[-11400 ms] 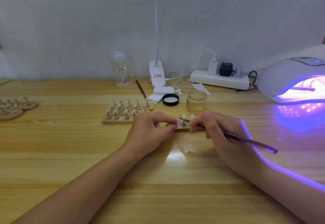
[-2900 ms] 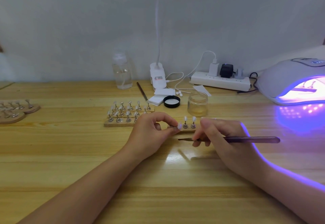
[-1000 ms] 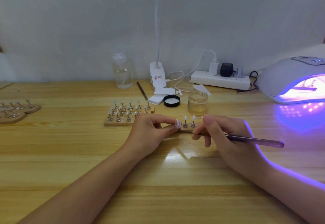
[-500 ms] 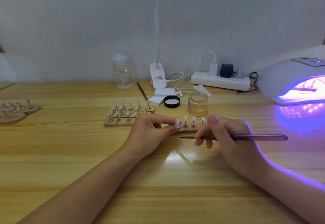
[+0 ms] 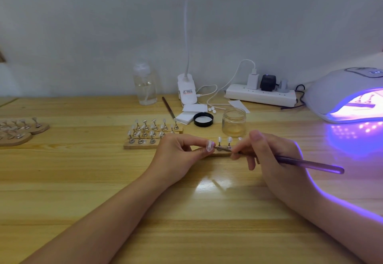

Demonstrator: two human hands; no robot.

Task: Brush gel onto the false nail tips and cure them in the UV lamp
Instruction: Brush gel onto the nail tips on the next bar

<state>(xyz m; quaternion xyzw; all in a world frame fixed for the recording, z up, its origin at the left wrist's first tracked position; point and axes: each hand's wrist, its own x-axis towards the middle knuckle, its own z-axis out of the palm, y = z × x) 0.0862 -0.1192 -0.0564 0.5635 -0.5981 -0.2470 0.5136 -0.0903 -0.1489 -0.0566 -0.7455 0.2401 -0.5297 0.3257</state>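
My left hand (image 5: pixel 178 155) pinches a clear false nail tip (image 5: pixel 209 146) on its small stand, lifted just off the left end of a wooden holder strip (image 5: pixel 220 154). Other tips (image 5: pixel 224 139) stand on that strip. My right hand (image 5: pixel 269 153) grips a purple-handled gel brush (image 5: pixel 306 163), and its bristle end reaches the held tip. The open gel jar (image 5: pixel 233 122) stands just behind the strip. At the far right the UV lamp (image 5: pixel 342 93) glows purple with a holder of tips inside.
Wooden strips with several tips (image 5: pixel 151 135) lie left of my hands, rounder holders (image 5: pixel 18 131) at the far left edge. A black lid (image 5: pixel 203 119), white pads, a spare brush (image 5: pixel 168 108), a clear pump bottle (image 5: pixel 145 86), a lamp base (image 5: pixel 186 91) and a power strip (image 5: pixel 261 96) line the back.
The brush tip has swung up from lying level in front of the strip to meet the nail tip that my left hand holds. My left hand has barely moved.
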